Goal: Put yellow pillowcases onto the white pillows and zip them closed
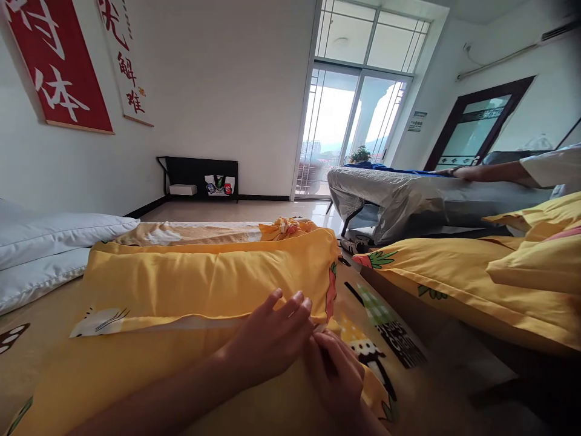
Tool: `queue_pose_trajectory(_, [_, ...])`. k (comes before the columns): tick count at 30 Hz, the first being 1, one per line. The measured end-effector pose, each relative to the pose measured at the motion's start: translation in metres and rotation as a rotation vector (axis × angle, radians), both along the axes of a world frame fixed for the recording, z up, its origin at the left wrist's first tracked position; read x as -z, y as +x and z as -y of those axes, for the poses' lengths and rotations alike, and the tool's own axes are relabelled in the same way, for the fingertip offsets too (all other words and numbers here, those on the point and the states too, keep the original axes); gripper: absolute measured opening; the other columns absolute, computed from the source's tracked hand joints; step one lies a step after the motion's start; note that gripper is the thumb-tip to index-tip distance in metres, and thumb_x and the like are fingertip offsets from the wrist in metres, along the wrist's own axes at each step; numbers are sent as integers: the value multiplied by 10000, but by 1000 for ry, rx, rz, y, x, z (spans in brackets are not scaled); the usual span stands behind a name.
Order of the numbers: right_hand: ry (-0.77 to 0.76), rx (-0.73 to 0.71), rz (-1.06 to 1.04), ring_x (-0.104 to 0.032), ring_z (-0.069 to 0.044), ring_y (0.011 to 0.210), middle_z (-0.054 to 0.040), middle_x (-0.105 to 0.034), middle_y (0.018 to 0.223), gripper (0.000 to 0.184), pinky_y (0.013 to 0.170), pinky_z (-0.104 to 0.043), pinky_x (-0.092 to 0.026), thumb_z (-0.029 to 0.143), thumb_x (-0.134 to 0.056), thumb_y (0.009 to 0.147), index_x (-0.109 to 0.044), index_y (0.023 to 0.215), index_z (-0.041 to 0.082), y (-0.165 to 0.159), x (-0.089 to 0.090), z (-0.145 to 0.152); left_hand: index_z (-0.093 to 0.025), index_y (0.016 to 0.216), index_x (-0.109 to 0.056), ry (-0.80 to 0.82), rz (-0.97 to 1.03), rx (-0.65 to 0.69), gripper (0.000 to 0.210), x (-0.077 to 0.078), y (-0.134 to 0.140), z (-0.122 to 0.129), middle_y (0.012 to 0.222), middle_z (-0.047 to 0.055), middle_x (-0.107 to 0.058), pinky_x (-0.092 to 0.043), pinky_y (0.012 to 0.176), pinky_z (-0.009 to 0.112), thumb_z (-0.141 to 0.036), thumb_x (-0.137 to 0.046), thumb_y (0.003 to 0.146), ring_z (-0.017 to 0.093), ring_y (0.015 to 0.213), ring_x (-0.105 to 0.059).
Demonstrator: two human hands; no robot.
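Observation:
A folded yellow printed bed cloth (pixel 209 278) lies across the surface in front of me, its near flap edge loose and a cat-like print at its left corner. My left hand (pixel 276 333) rests on the near right part of this cloth with its fingers stretched and apart; its thumb is hidden. Close beside it, my right hand (pixel 338 372) is closed, with fingers curled on the cloth's right edge near a red print. More of the yellow cloth spreads under both forearms.
White pillows (pixel 40 254) lie at the left. A yellow bedding pile (pixel 499 272) stands at the right. Behind it, another person's arm (pixel 494 175) reaches over a plastic-covered table (pixel 385 188). A black low shelf (pixel 195 172) stands by the far wall.

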State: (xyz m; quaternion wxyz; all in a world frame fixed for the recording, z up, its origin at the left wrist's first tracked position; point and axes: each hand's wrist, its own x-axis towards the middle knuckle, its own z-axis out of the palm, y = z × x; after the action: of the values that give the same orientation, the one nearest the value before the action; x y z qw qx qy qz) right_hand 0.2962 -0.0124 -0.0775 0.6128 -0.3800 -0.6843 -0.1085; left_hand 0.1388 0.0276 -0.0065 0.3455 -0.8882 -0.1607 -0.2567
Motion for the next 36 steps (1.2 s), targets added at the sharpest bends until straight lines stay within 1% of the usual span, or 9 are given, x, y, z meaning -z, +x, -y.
queue_pose_trajectory(8, [-55, 18, 56, -553, -111, 561, 6, -600, 646, 160, 552, -240, -432, 45, -524, 844, -563, 814, 197, 9, 4, 3, -156, 1028, -619, 2, -76, 0, 219, -1, -4, 4, 1152, 91, -624, -356, 937, 386, -184, -427, 926, 231, 1193, -484])
queue_pose_trajectory(12, [-69, 166, 84, -497, -100, 493, 30, -541, 565, 154, 518, -240, -387, 99, -555, 847, -557, 732, 202, 18, 2, 1, -145, 1016, -612, -73, -68, -31, 213, -2, -6, 7, 1150, 111, -610, -344, 922, 405, -171, -441, 892, 256, 1185, -484])
queue_pose_trajectory(18, [-42, 394, 158, -410, -92, 447, 48, -443, 497, 294, 489, -247, -306, 167, -536, 860, -436, 588, 216, 33, 3, -9, -151, 926, -574, -265, -11, -30, 199, -5, -4, 8, 1180, 115, -595, -303, 950, 441, -106, -471, 761, 272, 1177, -491])
queue_pose_trajectory(22, [-20, 410, 191, -417, -99, 480, 42, -451, 526, 274, 524, -254, -312, 136, -548, 849, -438, 611, 214, 38, 2, -12, -155, 935, -570, -226, 8, -5, 216, -8, -5, 10, 1173, 99, -605, -297, 941, 436, -103, -455, 759, 261, 1155, -498])
queue_pose_trajectory(26, [89, 389, 180, -376, -102, 469, 54, -390, 498, 321, 532, -266, -310, 77, -567, 815, -400, 584, 224, 39, -2, -10, -158, 896, -564, -183, 11, -22, 180, -6, -5, 7, 1170, 102, -602, -314, 935, 429, -73, -424, 822, 264, 1144, -506])
queue_pose_trajectory(29, [126, 409, 168, -366, -102, 464, 59, -376, 497, 298, 528, -266, -315, 77, -573, 815, -430, 599, 224, 44, -5, -9, -154, 1027, -566, -189, 23, -40, 221, -3, -9, -2, 1152, 106, -602, -357, 896, 395, -91, -412, 881, 254, 1081, -535])
queue_pose_trajectory(32, [143, 444, 214, -366, -101, 474, 60, -380, 503, 284, 528, -259, -318, 76, -566, 823, -440, 614, 222, 54, -7, -14, -134, 1223, -501, -202, 45, -149, 365, -1, -26, -18, 1108, 119, -607, -399, 807, 369, -80, -438, 868, 246, 971, -563])
queue_pose_trajectory(33, [153, 455, 240, -365, -102, 479, 59, -382, 505, 290, 530, -259, -316, 79, -566, 827, -433, 612, 222, 57, -7, -17, -128, 1176, -531, -195, 48, -206, 343, -1, -34, -24, 1050, 116, -617, -406, 767, 367, -63, -446, 851, 248, 919, -569])
queue_pose_trajectory(36, [184, 479, 319, -370, -110, 493, 51, -398, 506, 307, 533, -272, -298, 92, -569, 838, -420, 602, 222, 59, -5, -27, -156, 818, -587, -149, 37, -296, 200, -1, -61, -37, 807, 69, -599, -391, 645, 341, -8, -453, 807, 226, 733, -542])
